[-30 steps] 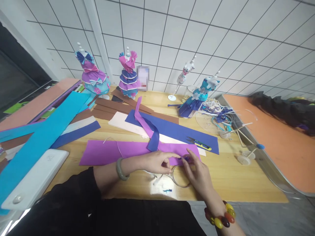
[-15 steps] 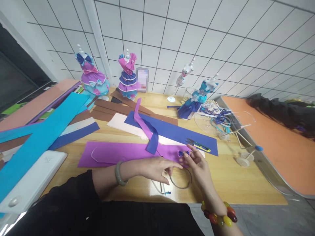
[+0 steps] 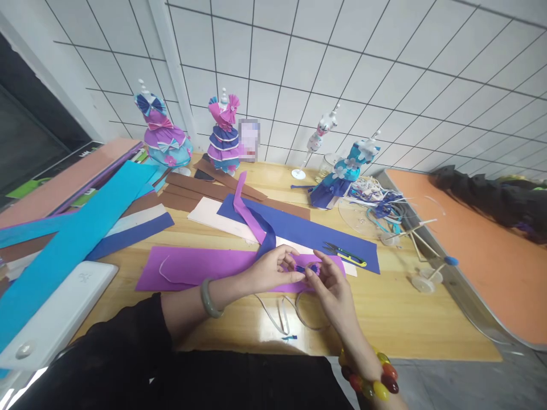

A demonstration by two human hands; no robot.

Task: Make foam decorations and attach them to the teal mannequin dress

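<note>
Between my hands is a small pleated bow in dark blue and purple. My left hand pinches its left end, and my right hand grips the right side between thumb and fingers. Below them, a thin pale cord curls over the wooden table. Under both hands lies a purple strip. A narrow ribbon, part purple and part dark blue, reaches down to my left hand. Thread snips with a yellow and dark green handle rest just beyond my right hand on a dark blue strip.
Dress forms in pleated outfits stand along the tiled wall. Turquoise and brown strips cover the left side, beside a white flat case. Tangled ribbons and small stands sit at right, by an orange-lined tray.
My left hand has risen and moved up to the bow, its fingers closing on it. My right hand has shifted left with the bow, and the pale cord has shifted.
</note>
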